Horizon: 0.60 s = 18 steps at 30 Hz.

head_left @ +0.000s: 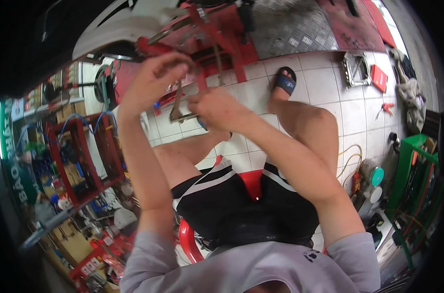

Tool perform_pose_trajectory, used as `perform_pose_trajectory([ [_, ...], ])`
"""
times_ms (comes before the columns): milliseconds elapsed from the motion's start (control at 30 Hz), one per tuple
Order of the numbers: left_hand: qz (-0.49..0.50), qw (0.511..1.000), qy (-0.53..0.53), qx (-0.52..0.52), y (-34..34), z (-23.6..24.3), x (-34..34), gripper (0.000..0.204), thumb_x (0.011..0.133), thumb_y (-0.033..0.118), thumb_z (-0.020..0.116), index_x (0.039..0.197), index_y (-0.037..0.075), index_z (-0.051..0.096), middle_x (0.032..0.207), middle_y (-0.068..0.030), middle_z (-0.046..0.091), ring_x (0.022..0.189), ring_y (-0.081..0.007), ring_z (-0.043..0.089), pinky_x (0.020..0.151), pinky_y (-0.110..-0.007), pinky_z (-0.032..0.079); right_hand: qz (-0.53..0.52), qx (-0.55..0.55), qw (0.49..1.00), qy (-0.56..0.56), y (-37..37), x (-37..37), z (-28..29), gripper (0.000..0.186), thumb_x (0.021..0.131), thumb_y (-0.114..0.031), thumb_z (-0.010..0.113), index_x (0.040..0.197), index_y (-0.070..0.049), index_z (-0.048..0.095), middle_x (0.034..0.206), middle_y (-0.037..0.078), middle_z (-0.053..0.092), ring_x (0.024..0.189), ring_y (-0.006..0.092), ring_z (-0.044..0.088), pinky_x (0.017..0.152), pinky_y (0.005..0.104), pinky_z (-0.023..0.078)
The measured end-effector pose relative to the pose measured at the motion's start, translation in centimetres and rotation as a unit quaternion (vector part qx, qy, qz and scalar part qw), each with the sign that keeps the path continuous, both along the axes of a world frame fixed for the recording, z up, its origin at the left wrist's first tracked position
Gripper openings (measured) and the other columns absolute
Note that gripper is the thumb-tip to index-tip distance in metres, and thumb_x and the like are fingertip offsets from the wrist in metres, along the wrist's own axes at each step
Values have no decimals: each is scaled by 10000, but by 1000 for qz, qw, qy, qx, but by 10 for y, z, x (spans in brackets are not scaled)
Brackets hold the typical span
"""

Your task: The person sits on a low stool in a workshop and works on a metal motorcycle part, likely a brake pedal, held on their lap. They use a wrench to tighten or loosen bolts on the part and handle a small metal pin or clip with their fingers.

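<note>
I sit on a red plastic chair [187, 241] with both arms raised in front of me. My left hand [153, 78] is closed around a metal part at the edge of a red metal frame [222, 36]. My right hand [217, 107] grips a long grey metal tool [177, 105] that hangs down between the two hands. The tool's lower end points toward the white tiled floor [324, 85]. What the fingers pinch on the frame is hidden by the hands.
A white vehicle body panel [119, 27] sits above the frame. A red tool cart [82, 156] with blue hoses stands at the left. A green rack [412, 171], cans and cables crowd the right. A metal stool [357, 68] and a red box [379, 77] lie on the floor.
</note>
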<state>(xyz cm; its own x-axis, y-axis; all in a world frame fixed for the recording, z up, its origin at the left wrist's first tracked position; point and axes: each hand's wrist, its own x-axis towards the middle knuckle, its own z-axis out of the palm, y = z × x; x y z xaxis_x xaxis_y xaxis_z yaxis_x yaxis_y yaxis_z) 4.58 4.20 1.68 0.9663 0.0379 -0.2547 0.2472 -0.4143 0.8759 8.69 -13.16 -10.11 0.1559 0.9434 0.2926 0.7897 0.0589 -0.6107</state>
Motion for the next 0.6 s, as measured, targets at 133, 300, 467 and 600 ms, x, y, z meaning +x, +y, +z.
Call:
perform_pose_trajectory([
  [133, 52, 997, 42, 37, -3, -29, -68, 426, 716, 232, 829, 1042, 15, 662, 952, -55, 681, 874, -177, 631, 788, -321, 497, -21, 39, 999, 22, -4, 9, 12, 200, 719, -91, 685, 918, -101, 683, 960, 60, 668, 864, 283, 670, 725, 428, 528],
  [300, 23, 985, -29, 168, -12, -64, -84, 372, 695, 175, 808, 991, -8, 677, 898, -149, 690, 819, -282, 651, 741, -382, 499, -13, 20, 999, 36, -8, 14, 20, 233, 683, -95, 712, 906, -53, 662, 888, 86, 607, 799, 325, 628, 706, 423, 506],
  [467, 9, 990, 62, 129, -10, -73, -86, 236, 699, 107, 774, 882, -23, 702, 734, -181, 660, 694, -327, 636, 652, -405, 484, 13, 29, 999, 32, -11, 13, 16, 193, 693, -102, 720, 861, -25, 665, 849, 91, 598, 745, 314, 625, 641, 416, 496],
  [600, -16, 988, 80, 134, -9, -75, -87, 253, 685, 122, 790, 873, -27, 705, 691, -177, 647, 662, -331, 624, 626, -408, 471, 1, 6, 995, 100, -11, 10, 5, 137, 713, -103, 723, 817, -21, 688, 839, 97, 605, 678, 314, 622, 591, 393, 487],
])
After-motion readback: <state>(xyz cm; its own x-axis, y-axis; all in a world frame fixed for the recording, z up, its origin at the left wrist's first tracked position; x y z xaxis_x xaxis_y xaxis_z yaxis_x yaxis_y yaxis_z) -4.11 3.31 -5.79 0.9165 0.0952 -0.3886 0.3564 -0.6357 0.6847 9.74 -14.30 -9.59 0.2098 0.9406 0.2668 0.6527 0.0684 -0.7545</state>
